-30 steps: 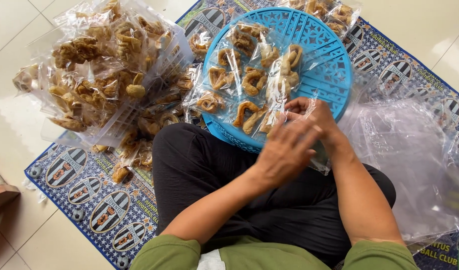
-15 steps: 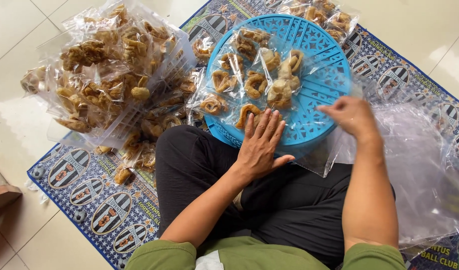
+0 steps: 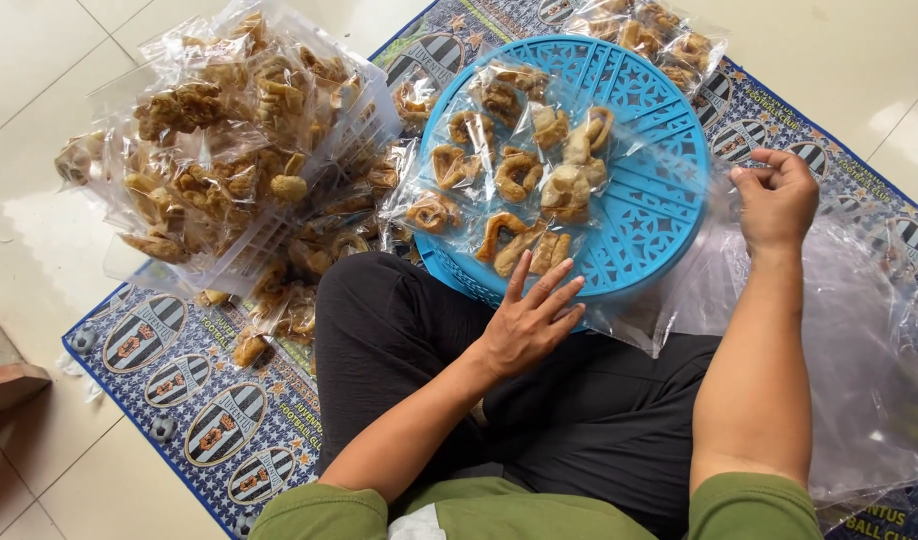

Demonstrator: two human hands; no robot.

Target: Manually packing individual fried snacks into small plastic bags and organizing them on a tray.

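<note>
Steadying the blue tray (image 3: 669,215) with left hand (image 3: 531,322) fingers spread flat, while right hand (image 3: 776,200) fingers pinch one clear bag (image 3: 859,330); best lifted singly, slowly.

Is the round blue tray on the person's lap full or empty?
Partly full. Clear bags of brown fried snacks cover the left and middle of the blue tray; its right side shows bare lattice. The left hand rests at its near edge.

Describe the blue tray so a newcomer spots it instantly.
Start at the patterned mat on the tiled floor; the person sits on it. The blue tray rests at their lap under the left hand, holding fried snacks. It is round, latticed plastic, the only blue dish.
</note>
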